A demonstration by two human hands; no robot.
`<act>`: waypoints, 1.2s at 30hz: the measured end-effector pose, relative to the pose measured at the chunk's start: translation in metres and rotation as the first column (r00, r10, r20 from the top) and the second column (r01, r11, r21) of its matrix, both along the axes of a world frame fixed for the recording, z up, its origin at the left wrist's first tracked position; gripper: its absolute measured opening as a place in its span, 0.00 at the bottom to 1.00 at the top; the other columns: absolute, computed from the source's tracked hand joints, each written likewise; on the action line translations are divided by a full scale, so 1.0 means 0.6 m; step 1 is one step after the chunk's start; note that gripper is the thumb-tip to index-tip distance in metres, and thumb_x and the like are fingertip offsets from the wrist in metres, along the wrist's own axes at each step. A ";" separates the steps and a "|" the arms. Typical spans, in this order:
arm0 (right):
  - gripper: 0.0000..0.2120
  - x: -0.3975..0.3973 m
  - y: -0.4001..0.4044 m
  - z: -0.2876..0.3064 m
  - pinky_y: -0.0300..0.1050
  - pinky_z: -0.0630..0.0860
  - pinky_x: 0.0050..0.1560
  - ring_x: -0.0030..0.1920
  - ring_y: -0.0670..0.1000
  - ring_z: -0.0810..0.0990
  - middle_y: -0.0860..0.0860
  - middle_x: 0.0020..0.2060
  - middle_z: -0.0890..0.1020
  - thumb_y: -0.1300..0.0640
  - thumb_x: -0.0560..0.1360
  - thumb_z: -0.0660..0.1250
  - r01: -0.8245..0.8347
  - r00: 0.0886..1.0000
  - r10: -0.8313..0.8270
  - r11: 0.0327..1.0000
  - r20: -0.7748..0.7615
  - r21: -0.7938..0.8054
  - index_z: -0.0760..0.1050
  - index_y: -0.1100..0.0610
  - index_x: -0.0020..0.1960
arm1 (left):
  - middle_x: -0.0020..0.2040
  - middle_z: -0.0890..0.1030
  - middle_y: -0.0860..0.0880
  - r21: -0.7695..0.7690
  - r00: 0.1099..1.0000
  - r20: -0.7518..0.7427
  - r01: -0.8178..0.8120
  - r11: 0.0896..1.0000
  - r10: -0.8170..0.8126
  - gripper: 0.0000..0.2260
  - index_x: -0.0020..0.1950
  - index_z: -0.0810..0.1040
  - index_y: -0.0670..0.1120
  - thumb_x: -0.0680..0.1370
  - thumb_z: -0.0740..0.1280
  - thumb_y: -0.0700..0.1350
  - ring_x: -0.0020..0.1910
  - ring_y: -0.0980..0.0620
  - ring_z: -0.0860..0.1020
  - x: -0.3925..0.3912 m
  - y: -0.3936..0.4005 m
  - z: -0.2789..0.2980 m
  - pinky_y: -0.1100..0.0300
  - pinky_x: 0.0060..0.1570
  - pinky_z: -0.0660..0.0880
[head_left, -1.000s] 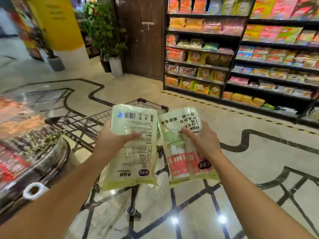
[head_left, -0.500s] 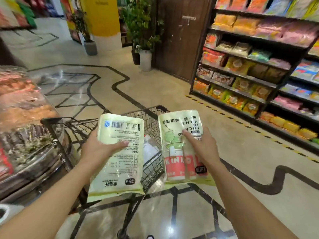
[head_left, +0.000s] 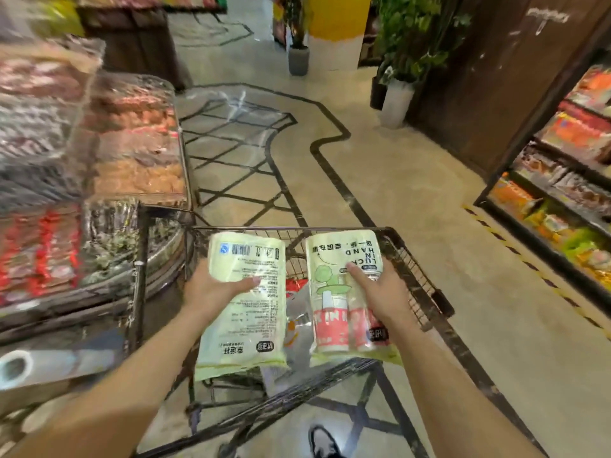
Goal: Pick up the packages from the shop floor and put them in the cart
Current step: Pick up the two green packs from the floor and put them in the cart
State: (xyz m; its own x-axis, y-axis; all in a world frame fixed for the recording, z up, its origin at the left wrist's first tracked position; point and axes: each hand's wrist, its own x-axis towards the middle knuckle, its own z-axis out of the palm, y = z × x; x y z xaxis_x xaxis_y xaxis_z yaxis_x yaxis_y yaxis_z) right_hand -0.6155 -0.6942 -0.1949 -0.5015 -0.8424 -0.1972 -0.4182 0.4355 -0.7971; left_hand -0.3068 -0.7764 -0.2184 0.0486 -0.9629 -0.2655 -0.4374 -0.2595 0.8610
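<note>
You hold two pale green packs over the cart (head_left: 413, 259), one in each hand. Your left hand (head_left: 211, 289) grips the left pack (head_left: 244, 305) at its left edge, thumb across the printed back with the barcode uppermost. Your right hand (head_left: 380, 292) grips the right pack (head_left: 337, 292) from its right side, thumb on the front, where red and white printed shapes show upside down. The two packs sit side by side with a narrow gap between them, both above the open basket.

What lies in the basket is mostly hidden by the packs; through the gap you can see only a bit of clear wrapping and something red, too little to name. The cart's lower frame and wheels are hard to make out. Your fingers behind each pack are out of sight.

The cart's left rim stands just beside a display case (head_left: 99, 153) of blurred goods under clear covers. To the right, bare floor (head_left: 446, 209) separates the cart from a shelf (head_left: 562, 180), with a striped line marked along its foot. Ahead the floor runs open toward the potted plants (head_left: 406, 54). A shoe (head_left: 322, 441) shows below the cart's near rim.
</note>
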 end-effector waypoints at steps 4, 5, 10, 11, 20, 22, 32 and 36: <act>0.28 -0.008 -0.074 -0.056 0.52 0.83 0.48 0.44 0.49 0.85 0.45 0.48 0.85 0.33 0.72 0.71 -0.116 0.993 0.117 0.993 -0.029 0.031 0.72 0.49 0.64 | 0.53 0.87 0.52 0.131 0.982 0.026 -0.190 0.973 0.188 0.35 0.60 0.82 0.52 0.57 0.87 0.59 0.52 0.50 0.84 -0.043 -0.011 -0.062 0.56 0.49 0.78; 0.29 -0.013 -0.084 -0.070 0.50 0.82 0.45 0.44 0.48 0.85 0.44 0.47 0.84 0.32 0.72 0.70 -0.134 0.989 0.137 0.990 -0.055 0.048 0.70 0.49 0.64 | 0.53 0.87 0.52 0.162 0.976 0.039 -0.216 0.963 0.212 0.36 0.61 0.82 0.52 0.56 0.86 0.61 0.51 0.50 0.84 -0.050 -0.009 -0.077 0.56 0.48 0.78; 0.36 -0.040 -0.117 -0.144 0.56 0.86 0.43 0.42 0.50 0.86 0.48 0.48 0.85 0.26 0.70 0.65 -0.220 0.969 0.236 0.960 -0.073 0.174 0.67 0.49 0.67 | 0.52 0.84 0.51 0.249 0.928 0.153 -0.368 0.896 0.339 0.43 0.66 0.73 0.50 0.56 0.86 0.62 0.51 0.47 0.83 -0.092 0.020 -0.136 0.47 0.53 0.81; 0.42 -0.042 -0.121 -0.159 0.58 0.85 0.45 0.44 0.53 0.87 0.49 0.49 0.85 0.23 0.68 0.63 -0.234 0.965 0.252 0.951 -0.069 0.201 0.66 0.52 0.70 | 0.52 0.83 0.51 0.262 0.921 0.171 -0.386 0.885 0.351 0.42 0.66 0.71 0.50 0.58 0.86 0.59 0.51 0.46 0.82 -0.102 0.026 -0.142 0.45 0.55 0.81; 0.45 -0.024 -0.160 -0.242 0.54 0.83 0.48 0.46 0.53 0.85 0.49 0.50 0.84 0.21 0.67 0.61 -0.328 0.938 0.347 0.874 0.012 0.359 0.64 0.51 0.71 | 0.53 0.84 0.53 0.341 0.896 0.282 -0.429 0.836 0.344 0.49 0.66 0.70 0.54 0.52 0.83 0.70 0.53 0.45 0.83 -0.134 0.031 -0.204 0.43 0.55 0.80; 0.52 -0.017 -0.176 -0.250 0.53 0.84 0.45 0.45 0.53 0.84 0.48 0.51 0.84 0.15 0.61 0.58 -0.331 0.939 0.340 0.866 0.045 0.373 0.63 0.50 0.72 | 0.55 0.83 0.51 0.345 0.889 0.316 -0.433 0.833 0.332 0.50 0.68 0.68 0.52 0.53 0.83 0.69 0.54 0.44 0.82 -0.136 0.013 -0.201 0.43 0.56 0.80; 0.56 -0.013 -0.274 -0.288 0.65 0.78 0.61 0.61 0.63 0.80 0.58 0.67 0.77 0.21 0.59 0.63 -0.398 0.916 0.338 0.828 0.216 0.395 0.58 0.53 0.77 | 0.62 0.79 0.40 0.346 0.880 0.330 -0.451 0.823 0.343 0.50 0.69 0.64 0.44 0.58 0.84 0.62 0.58 0.37 0.81 -0.128 -0.072 -0.202 0.38 0.57 0.80; 0.47 -0.007 -0.302 -0.250 0.60 0.65 0.74 0.77 0.65 0.64 0.63 0.79 0.61 0.39 0.76 0.71 -0.446 0.893 0.430 0.805 0.134 0.391 0.49 0.55 0.83 | 0.62 0.78 0.41 0.306 0.841 0.505 -0.386 0.870 0.196 0.36 0.72 0.65 0.43 0.73 0.78 0.58 0.59 0.37 0.80 -0.147 -0.072 -0.172 0.42 0.55 0.80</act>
State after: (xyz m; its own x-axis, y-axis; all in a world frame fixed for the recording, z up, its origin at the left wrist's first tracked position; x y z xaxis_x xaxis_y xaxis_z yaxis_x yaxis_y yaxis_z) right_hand -0.6196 -0.8755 -0.3448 -0.0839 -0.8128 -0.5765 -0.6157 0.4972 -0.6113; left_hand -0.3948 -0.8198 -0.3216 0.5135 -0.7084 -0.4843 -0.5939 -0.7007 0.3952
